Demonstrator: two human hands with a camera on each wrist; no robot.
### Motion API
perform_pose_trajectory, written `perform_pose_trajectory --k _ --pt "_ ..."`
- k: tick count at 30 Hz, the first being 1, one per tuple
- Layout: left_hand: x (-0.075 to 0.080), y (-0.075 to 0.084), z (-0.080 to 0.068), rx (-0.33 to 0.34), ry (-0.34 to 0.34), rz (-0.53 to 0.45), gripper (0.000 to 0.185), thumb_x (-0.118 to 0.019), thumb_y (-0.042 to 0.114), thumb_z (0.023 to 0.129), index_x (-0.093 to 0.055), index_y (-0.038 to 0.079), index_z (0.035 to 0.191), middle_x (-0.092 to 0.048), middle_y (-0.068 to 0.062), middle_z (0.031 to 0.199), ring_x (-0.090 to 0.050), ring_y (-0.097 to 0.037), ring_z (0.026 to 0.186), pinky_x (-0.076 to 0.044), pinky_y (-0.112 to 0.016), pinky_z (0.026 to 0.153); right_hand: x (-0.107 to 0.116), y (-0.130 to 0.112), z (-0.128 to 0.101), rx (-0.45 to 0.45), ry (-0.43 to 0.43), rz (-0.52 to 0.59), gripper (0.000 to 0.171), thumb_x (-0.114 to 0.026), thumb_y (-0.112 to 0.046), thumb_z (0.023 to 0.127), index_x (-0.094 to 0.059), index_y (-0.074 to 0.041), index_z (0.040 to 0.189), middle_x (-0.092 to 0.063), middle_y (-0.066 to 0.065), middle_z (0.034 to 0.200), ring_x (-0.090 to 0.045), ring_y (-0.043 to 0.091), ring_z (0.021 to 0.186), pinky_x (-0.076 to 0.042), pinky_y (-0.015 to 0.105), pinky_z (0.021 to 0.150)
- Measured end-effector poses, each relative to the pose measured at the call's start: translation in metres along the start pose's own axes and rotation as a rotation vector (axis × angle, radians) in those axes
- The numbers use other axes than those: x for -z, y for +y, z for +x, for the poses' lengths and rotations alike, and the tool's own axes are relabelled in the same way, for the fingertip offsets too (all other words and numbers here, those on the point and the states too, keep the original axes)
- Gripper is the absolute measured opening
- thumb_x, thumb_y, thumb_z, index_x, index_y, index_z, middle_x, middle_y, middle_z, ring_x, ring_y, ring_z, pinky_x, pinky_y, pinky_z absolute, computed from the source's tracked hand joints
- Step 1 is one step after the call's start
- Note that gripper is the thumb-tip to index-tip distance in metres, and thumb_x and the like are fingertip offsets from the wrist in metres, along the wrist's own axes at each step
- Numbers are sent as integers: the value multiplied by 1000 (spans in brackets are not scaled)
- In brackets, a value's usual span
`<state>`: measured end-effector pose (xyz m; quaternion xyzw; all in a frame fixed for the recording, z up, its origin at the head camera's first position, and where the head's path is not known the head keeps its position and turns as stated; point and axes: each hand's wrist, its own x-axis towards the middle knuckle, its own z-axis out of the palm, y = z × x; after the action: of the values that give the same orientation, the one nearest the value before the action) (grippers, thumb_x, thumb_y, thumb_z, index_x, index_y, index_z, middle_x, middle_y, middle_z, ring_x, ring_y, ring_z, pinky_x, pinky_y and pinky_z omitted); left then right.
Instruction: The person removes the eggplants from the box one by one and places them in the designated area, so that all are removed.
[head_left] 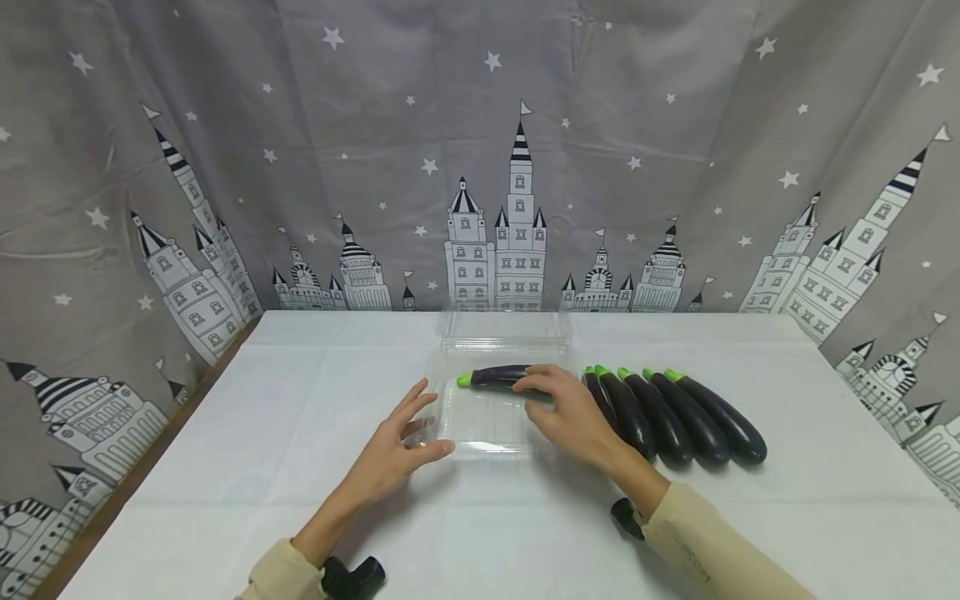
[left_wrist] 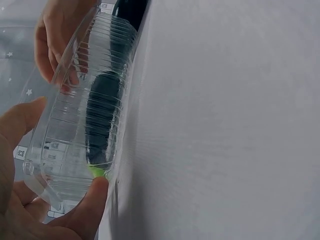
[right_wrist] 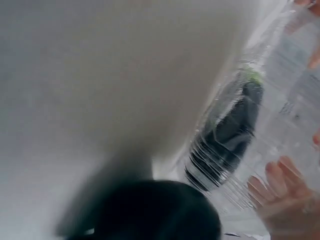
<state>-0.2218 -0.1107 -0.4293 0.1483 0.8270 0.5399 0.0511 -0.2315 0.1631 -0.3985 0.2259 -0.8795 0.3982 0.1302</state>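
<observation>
A clear plastic clamshell box stands with its lid folded back. Inside lies one dark eggplant with a bright green stem end pointing left, seen through the ribbed wall in both wrist views. My right hand hovers over the box's right part, fingertips overlapping the eggplant's right end in the head view. In the right wrist view those fingers are loosely bent, apart from the eggplant. My left hand spreads around the box's front left corner; its thumb lies by the wall near the green stem.
Several more eggplants lie side by side on the white table, just right of the box, stems pointing away. A grey curtain printed with castles and stars hangs behind the table. Black wrist devices sit beneath both sleeves.
</observation>
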Motion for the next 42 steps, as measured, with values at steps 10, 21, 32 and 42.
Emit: perform_pose_trajectory --k 10,21,32,42 --pt "0 4 0 15 9 -3 73 -79 22 85 -43 3 147 -17 -4 163 -40 -47 134 -46 -51 100 -6 5 21 -50 -22 -20 26 -63 -5 87 -72 -5 111 -61 17 126 -54 35 120 -42 52 101" --pt "-1 3 1 10 5 1 75 -80 24 85 -43 2 146 -17 -5 163 -41 -47 133 -45 -52 100 -14 13 34 -77 -19 -38 28 -63 -7 84 -73 -4 109 -60 21 128 -52 38 122 -38 52 104" --pt "1 3 1 15 0 -4 74 -78 22 86 -42 2 147 -15 -5 164 -38 -48 135 -46 -51 100 -22 12 34 -81 -104 -130 34 -65 -12 82 -74 -9 114 -62 16 128 -54 35 122 -40 51 104" --pt "-1 3 1 -2 3 -2 75 -79 23 85 -42 2 147 -16 -6 164 -40 -47 134 -48 -49 97 -21 10 31 -120 -204 -151 30 -66 -11 85 -75 -13 114 -57 20 135 -51 40 125 -39 57 103"
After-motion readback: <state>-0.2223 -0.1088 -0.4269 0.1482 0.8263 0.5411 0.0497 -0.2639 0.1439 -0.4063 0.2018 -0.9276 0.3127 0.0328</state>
